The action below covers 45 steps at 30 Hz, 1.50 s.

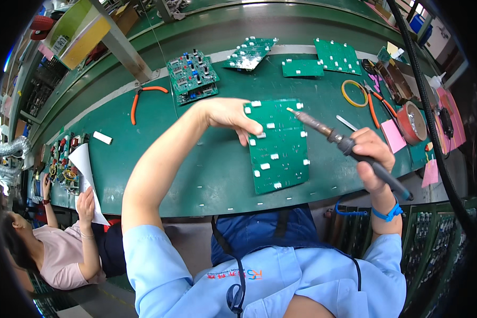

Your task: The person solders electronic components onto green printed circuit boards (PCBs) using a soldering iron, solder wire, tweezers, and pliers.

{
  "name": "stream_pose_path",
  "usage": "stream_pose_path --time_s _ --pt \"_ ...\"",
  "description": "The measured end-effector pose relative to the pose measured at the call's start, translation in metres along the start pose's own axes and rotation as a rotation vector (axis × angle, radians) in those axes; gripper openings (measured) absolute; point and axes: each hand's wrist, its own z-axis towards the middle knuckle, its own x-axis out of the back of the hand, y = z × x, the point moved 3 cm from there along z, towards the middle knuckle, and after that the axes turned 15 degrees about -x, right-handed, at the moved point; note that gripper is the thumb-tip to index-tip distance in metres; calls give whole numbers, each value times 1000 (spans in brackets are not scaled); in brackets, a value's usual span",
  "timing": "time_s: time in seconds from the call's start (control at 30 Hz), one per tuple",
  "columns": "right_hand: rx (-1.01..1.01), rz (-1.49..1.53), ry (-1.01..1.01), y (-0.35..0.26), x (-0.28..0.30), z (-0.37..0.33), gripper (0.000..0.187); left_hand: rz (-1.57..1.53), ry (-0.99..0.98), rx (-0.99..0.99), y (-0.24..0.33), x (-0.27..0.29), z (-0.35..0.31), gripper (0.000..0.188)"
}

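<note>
My left hand (229, 114) grips a green circuit board (285, 151) by its upper left edge, thumb on the face. The board carries several small white connectors and stands tilted over the bench. In my right hand (373, 156), closed round its dark handle, is a soldering iron (323, 129). Its tip points left, over the board's upper right part; whether it touches the board I cannot tell. A thin white stick (347, 123) lies behind the iron. A blue wrist strap (388, 210) circles my right wrist.
Beyond the hands lie a populated board stack (193, 74) and several green boards (338, 55). Orange-handled pliers (134, 108) sit left, cutters (375, 108) and tape rolls (411, 122) right. A black cable (420, 87) hangs at right. At left, a co-worker (69, 249) holds white paper.
</note>
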Motion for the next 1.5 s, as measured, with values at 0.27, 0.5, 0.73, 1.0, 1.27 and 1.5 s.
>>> stream_pose_path --time_s 0.27,0.5,0.73,1.0,1.27,1.5 --pt "-417 294 45 14 19 -3 14 457 479 59 -9 2 -3 39" --pt "-529 222 -21 26 20 12 12 1467 569 118 -16 17 -99 18" --pt "-613 147 -118 25 -2 39 12 1478 601 126 -26 4 -125 11" --pt "-780 184 -324 38 -20 75 17 926 521 9 -7 -59 -99 11" --pt "-838 142 -353 49 -41 90 19 515 23 -227 -27 -138 -57 9" --pt "-884 103 -418 51 -44 95 20 1020 571 -320 -10 -107 -68 13"
